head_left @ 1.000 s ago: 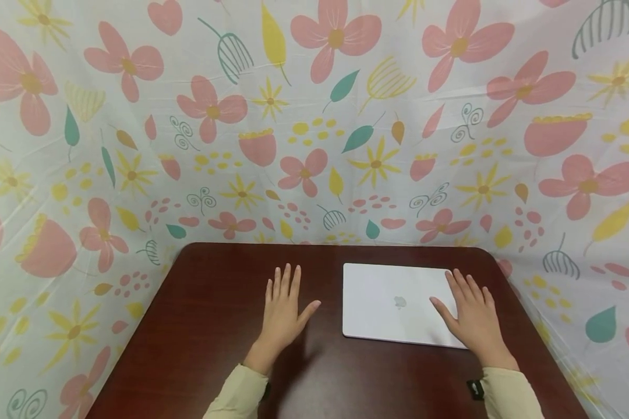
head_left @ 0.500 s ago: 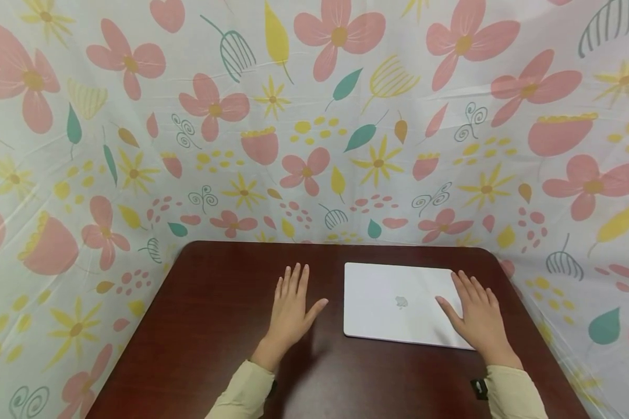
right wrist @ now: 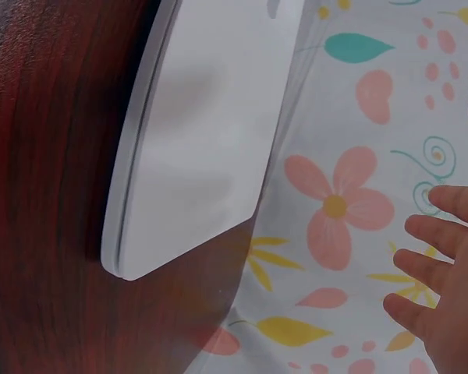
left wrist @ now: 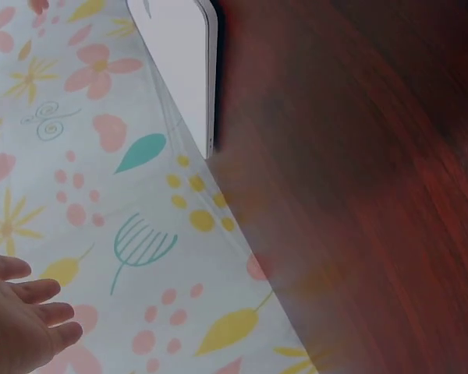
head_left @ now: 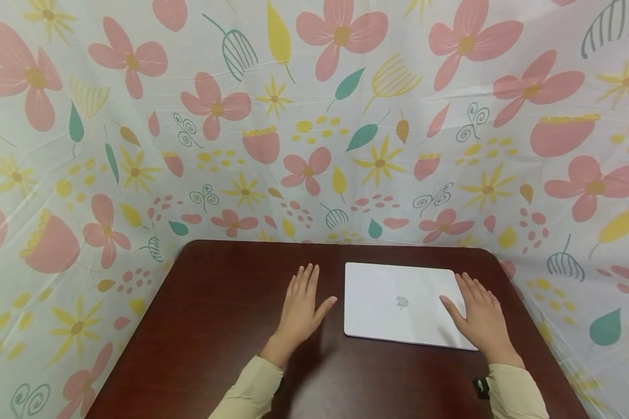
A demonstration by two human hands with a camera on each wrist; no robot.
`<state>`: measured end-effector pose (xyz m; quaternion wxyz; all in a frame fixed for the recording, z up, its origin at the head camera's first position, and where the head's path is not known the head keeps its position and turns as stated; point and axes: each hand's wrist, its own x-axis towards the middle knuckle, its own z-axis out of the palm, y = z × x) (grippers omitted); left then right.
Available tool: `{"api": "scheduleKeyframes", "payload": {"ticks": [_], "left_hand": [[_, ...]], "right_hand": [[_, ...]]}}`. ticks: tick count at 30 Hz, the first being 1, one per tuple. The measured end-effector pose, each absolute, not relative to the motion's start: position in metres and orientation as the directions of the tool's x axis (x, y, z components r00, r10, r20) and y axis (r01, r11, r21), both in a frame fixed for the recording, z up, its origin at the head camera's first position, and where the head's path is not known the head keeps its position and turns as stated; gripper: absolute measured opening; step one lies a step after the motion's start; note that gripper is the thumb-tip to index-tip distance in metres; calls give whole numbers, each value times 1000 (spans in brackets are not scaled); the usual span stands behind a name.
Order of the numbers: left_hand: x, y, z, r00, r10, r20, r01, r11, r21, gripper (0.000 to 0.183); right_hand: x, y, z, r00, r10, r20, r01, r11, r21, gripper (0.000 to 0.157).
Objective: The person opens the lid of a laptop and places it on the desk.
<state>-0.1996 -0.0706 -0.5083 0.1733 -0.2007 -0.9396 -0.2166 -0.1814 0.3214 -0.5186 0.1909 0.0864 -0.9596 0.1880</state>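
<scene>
Two bare hands show on my head feed, one to each side of a closed Apple MacBook (head_left: 393,323) that lies flat on the dark red-brown wooden table (head_left: 215,326), right of its middle. I read the brand from the grey Apple logo (head_left: 402,302) at the centre of the pale silver lid.

On my left side, the left hand (head_left: 300,308) has its fingers extended and its thumb spread toward the laptop's left edge; it grips nothing and is apart from the machine, over bare wood. On my right, the right hand (head_left: 482,320) also has extended fingers, thumb out over the lid, and holds nothing. From above it overlaps the laptop's right edge, but my right wrist feed shows those fingers apart from the casing, with soft shadows on the lid. The same feed gives me the thin seam between lid and base.

Both arms wear cream sleeves (head_left: 516,393). By the right cuff I see a small black device (head_left: 481,388) with a whitish mark, too small for me to read. Behind the table hangs a white curtain (head_left: 304,116) printed with pink flowers, yellow blooms, green leaves and blue-green swirls.
</scene>
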Motion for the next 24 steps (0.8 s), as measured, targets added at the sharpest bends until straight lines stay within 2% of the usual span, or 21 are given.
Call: {"api": "scheduleKeyframes", "payload": {"ticks": [18, 24], "left_hand": [[-204, -49, -517, -866, 347, 359, 487, 748, 451, 67], [-204, -42, -527, -897, 340, 284, 443, 702, 558, 66]], "right_hand": [[-188, 341, -539, -929, -71, 364, -217, 900, -378, 66], [-191, 347, -543, -950, -61, 306, -190, 890, -413, 65]]}}
